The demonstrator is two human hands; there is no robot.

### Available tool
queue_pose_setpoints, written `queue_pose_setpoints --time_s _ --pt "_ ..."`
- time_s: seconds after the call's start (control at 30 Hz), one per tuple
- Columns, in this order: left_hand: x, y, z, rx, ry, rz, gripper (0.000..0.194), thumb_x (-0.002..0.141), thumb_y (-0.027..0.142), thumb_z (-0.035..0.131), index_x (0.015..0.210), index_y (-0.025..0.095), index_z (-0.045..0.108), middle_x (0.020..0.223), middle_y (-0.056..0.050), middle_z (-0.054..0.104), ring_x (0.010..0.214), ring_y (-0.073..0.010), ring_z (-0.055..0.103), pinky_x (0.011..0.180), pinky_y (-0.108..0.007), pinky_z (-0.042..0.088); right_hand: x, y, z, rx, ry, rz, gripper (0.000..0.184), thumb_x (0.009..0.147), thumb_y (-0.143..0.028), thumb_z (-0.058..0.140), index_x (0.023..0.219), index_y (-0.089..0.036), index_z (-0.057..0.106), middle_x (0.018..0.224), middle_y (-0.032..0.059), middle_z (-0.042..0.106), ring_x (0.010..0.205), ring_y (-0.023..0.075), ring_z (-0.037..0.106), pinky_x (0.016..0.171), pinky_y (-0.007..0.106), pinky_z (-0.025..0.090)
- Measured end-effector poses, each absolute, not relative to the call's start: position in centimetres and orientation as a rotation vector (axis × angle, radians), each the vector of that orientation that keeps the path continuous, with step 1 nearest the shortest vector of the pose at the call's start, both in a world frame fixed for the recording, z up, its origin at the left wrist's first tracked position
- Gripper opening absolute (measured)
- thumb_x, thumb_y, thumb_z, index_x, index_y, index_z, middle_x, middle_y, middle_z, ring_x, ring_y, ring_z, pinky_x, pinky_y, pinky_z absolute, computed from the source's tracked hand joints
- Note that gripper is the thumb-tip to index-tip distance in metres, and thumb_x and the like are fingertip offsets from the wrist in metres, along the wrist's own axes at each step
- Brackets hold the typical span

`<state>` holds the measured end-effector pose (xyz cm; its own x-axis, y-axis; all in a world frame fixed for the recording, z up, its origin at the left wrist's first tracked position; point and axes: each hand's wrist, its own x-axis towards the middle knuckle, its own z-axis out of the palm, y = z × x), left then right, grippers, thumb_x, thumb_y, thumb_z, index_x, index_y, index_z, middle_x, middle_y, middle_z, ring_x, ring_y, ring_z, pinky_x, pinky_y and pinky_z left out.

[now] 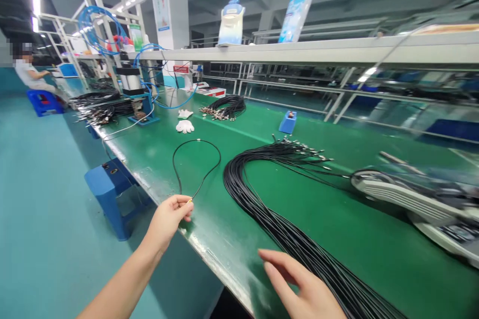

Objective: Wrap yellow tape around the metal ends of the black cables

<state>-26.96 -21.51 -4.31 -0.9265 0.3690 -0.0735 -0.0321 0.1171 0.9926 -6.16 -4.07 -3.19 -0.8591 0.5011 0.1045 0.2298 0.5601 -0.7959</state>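
A single black cable (220, 155) forms a loop on the green table, with a small pale piece at its far point. My left hand (172, 217) pinches the cable's ends at the table's near edge, where a tiny yellow spot shows by the fingertips. My right hand (299, 286) is over the near edge with thumb and forefinger slightly apart, nothing visible between them; its other fingers are mostly hidden. Just beyond it runs a thick bundle of black cables (262, 214), curving away to metal-tipped ends near the middle of the table.
White gloves (184, 126) lie beyond the loop. A blue tape dispenser (288, 122), another cable bundle (230, 105) and a press machine (136, 89) stand farther back. At right is a grey-white device (404, 194). A blue stool (108, 184) stands left; a person (32, 72) sits far off.
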Motion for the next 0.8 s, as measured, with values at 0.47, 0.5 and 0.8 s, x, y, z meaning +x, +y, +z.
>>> queue_pose_setpoints --time_s 0.47,0.5,0.8 --pt "-15.9 -14.4 -4.2 0.212 1.202 1.996 0.018 0.071 0.026 0.067 0.082 0.015 0.06 0.079 -0.003 0.062 0.075 -0.0133 0.059 0.07 -0.026 0.046 -9.1 -5.5 -3.7 -0.27 -2.329 1.074 0.037 0.078 -0.004 0.05 0.101 -0.026 0.069 0.091 0.0038 0.061 0.083 0.0162 0.06 0.074 0.027 0.051" --pt "-15.9 -14.5 -4.1 0.252 1.187 1.969 0.019 0.073 0.028 0.066 0.085 0.015 0.06 0.08 -0.003 0.061 0.074 -0.0132 0.058 0.069 -0.027 0.046 -9.0 -5.2 -3.9 -0.258 -2.291 1.084 0.034 0.08 -0.006 0.05 0.101 -0.026 0.069 0.091 0.004 0.062 0.084 0.0161 0.061 0.074 0.027 0.051" --pt "-18.3 -16.1 -3.4 1.418 2.232 1.774 0.029 0.087 0.021 0.05 0.115 0.024 0.055 0.117 -0.009 0.058 0.113 -0.0222 0.051 0.099 -0.041 0.039 -6.5 -4.5 -0.9 -0.523 -1.925 1.353 0.018 0.081 -0.03 0.063 0.095 -0.027 0.074 0.083 0.0021 0.063 0.075 0.016 0.059 0.067 0.024 0.049"
